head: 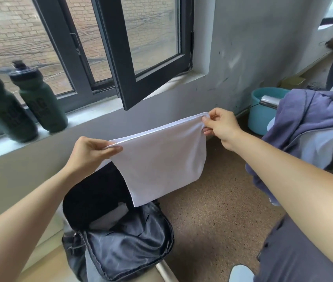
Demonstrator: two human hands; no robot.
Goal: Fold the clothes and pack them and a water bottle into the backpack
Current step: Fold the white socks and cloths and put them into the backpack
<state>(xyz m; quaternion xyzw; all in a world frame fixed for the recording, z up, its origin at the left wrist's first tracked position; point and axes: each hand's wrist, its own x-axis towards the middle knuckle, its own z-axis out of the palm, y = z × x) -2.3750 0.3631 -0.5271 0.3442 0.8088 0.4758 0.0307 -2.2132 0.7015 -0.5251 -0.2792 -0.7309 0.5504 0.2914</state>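
Note:
A folded white garment point(161, 159) hangs in the air by its top edge. My left hand point(90, 151) pinches its left corner and my right hand point(220, 125) pinches its right corner. Directly below stands a black backpack point(133, 243), unzipped and wide open, with a light folded cloth point(110, 216) visible inside. The garment's lower corner hangs just over the opening. Two dark green water bottles point(39, 98) stand on the window sill at the left. A purple-grey garment point(312, 127) lies draped at the right.
An open dark window sash point(149, 58) juts into the room above the garment. A light blue bucket point(263, 110) stands by the wall at the right. The floor is speckled brown point(212, 220). Another person's arm shows at the far upper right.

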